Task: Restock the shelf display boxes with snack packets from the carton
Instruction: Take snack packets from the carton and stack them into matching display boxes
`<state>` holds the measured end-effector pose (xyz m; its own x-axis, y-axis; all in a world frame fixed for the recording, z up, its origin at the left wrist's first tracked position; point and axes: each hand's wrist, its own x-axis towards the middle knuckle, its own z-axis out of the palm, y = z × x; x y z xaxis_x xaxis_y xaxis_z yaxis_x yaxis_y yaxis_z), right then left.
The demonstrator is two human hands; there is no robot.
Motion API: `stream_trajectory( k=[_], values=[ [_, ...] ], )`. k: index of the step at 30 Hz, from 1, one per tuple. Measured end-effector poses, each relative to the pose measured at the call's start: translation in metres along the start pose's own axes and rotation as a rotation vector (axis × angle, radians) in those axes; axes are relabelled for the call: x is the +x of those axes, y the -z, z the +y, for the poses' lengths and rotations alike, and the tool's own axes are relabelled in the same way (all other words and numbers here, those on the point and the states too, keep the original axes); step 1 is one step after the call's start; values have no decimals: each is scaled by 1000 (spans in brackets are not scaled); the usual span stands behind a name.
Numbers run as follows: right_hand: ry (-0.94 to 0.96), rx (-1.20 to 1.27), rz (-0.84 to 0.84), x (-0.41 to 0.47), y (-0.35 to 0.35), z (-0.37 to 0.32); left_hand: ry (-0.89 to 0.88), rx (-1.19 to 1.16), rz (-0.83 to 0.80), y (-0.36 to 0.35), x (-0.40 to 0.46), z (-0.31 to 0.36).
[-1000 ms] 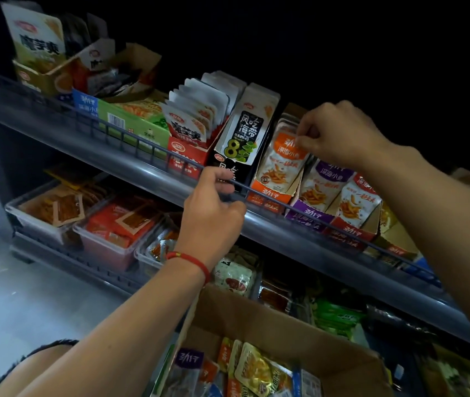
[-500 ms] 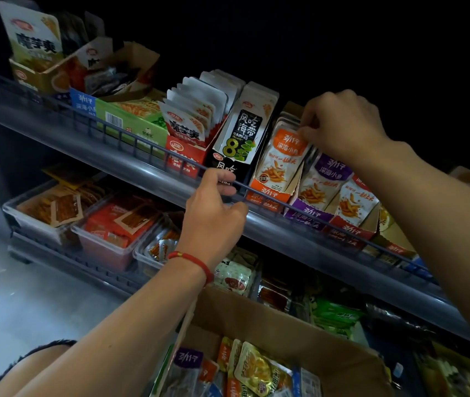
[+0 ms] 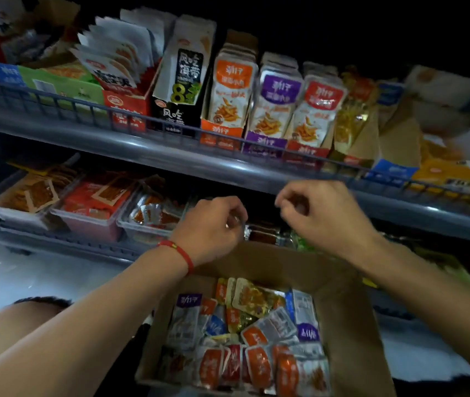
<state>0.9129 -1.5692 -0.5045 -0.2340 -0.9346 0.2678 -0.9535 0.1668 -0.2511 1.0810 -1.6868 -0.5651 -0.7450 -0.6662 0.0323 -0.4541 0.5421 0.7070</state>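
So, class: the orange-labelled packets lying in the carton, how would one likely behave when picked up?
An orange-labelled packet looks small, flat and crinkled, so probably light and floppy. Its glossy film may be slippery. Lying loose in the carton, its neighbours may shift.

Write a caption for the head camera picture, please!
Both empty hands hover above the brown cardboard carton of snack packets.

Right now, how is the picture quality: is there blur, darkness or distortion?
Head view: dim overall, black above the upper shelf; both the left hand and the right hand are motion-blurred, so their grip is unclear; the wide angle bends the shelf edge; packets in the carton stay fairly readable.
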Motion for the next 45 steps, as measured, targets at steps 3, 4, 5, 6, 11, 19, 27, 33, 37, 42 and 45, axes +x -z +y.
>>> stream_trajectory(
  k=[3,4,5,6,11,19,27,33,37,42,45],
  values=[
    [-73,-12,-215,-46,-35,34,2,238,-303,-34,-6,-3],
    [-98,-30,-257,-58,-44,45,6,307,-438,-47,-9,-7],
    [-125,-47,-284,-67,-53,56,12,371,-582,-59,-12,-9],
    [-145,-55,-310,-75,-58,64,18,434,-713,-72,-17,-12],
    [-137,5,-423,-84,-60,77,71,674,-1013,-114,-36,-44],
    [-108,92,-430,-92,-51,82,3,728,-1055,-157,-35,-106],
    [-109,130,-421,-95,-47,86,46,545,-925,-155,-16,-130],
    [-104,173,-434,-92,-45,90,79,227,-672,-105,-1,-43],
    [-93,298,-492,-87,-43,84,89,-93,-520,-79,5,-6],
    [-172,530,-283,-75,-41,74,97,-486,-311,-59,1,28],
    [-285,751,-129,-69,-30,70,103,-629,-247,-43,-3,38]
  ],
)
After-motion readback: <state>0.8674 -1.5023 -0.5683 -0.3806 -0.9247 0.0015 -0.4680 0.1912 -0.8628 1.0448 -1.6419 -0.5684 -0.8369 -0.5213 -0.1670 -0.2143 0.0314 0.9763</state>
